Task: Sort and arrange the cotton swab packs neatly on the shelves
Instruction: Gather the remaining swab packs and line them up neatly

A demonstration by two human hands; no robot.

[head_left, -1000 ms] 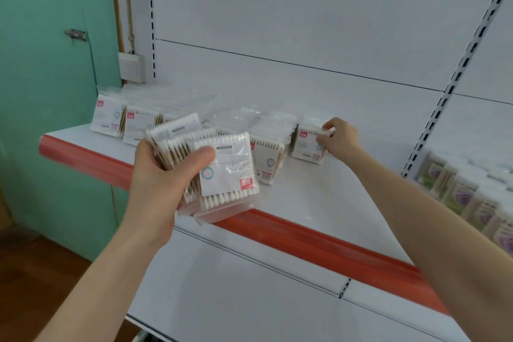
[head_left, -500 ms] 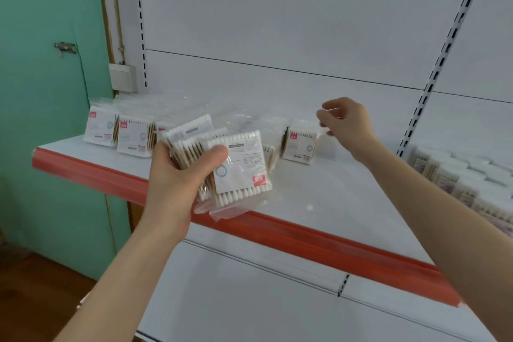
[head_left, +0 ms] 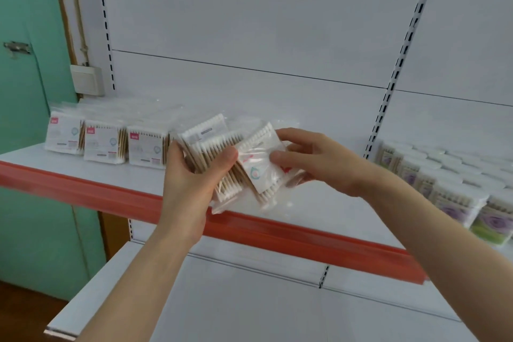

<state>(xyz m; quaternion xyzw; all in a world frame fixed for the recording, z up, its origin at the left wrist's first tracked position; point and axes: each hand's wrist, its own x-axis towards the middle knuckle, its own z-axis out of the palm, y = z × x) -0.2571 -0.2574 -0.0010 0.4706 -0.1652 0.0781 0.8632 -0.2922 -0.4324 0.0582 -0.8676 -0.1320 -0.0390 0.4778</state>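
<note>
My left hand [head_left: 191, 178] grips a stack of clear cotton swab packs [head_left: 211, 147] in front of the white shelf [head_left: 319, 211] with the red front strip. My right hand [head_left: 319, 164] pinches the front pack [head_left: 261, 164] of that stack, thumb on its face and fingers behind it. The pack is tilted and pulled a little to the right of the others. On the shelf's left part a row of swab packs [head_left: 105, 141] stands upright, labels facing me. The packs behind my hands are hidden.
Packs with purple and green labels [head_left: 455, 194] fill the neighbouring shelf at the right. A lower white shelf [head_left: 249, 300] juts out below. A green door [head_left: 25, 119] and a wall switch [head_left: 86, 80] are at the left.
My right hand left the pack standing on the shelf, came back towards me and took hold of the front pack in my left hand's stack.
</note>
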